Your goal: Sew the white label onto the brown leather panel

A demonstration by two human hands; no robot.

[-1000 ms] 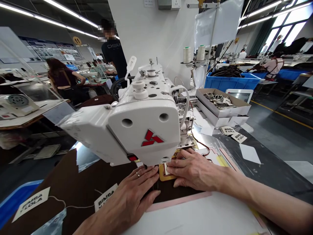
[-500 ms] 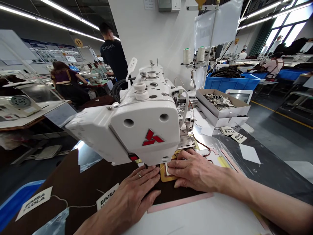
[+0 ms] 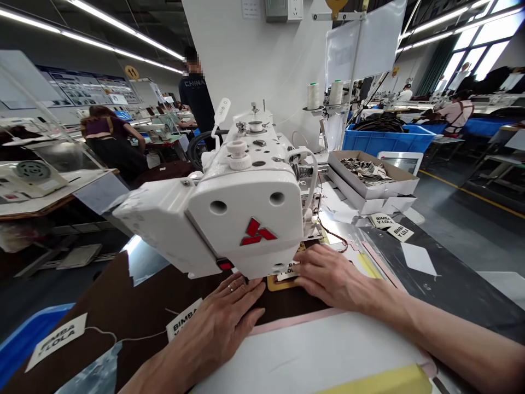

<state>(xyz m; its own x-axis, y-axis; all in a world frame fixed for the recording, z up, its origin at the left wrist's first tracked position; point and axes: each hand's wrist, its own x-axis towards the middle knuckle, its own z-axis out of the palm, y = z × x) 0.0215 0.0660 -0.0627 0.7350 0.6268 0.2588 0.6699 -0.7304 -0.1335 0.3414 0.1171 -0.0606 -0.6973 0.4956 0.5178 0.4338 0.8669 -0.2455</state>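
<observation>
A white sewing machine (image 3: 246, 219) with a red emblem stands in front of me. My left hand (image 3: 223, 312) lies flat on dark brown fabric (image 3: 283, 303), its fingertips by the lower end of the machine head. To the right, my right hand (image 3: 328, 273) has its fingers stretched out at the edge of a cream label (image 3: 286, 271) with black lettering. This label sits inside a small yellow frame (image 3: 283, 284), partly hidden by the machine head. Nearer to me is a white template sheet (image 3: 320, 345) edged in pink and yellow.
Two lettered tags (image 3: 55, 340) joined by a string lie at left, one partly behind my left forearm. At right are loose labels (image 3: 400, 231) and a cardboard box (image 3: 369, 189) of labels. Thread cones (image 3: 313, 96) stand behind. A blue bin (image 3: 36, 334) is at lower left.
The white template sheet and yellow frame have shifted away from me under the machine. My right hand has slid a little to the right, uncovering lettering on the label. My left hand has moved slightly left.
</observation>
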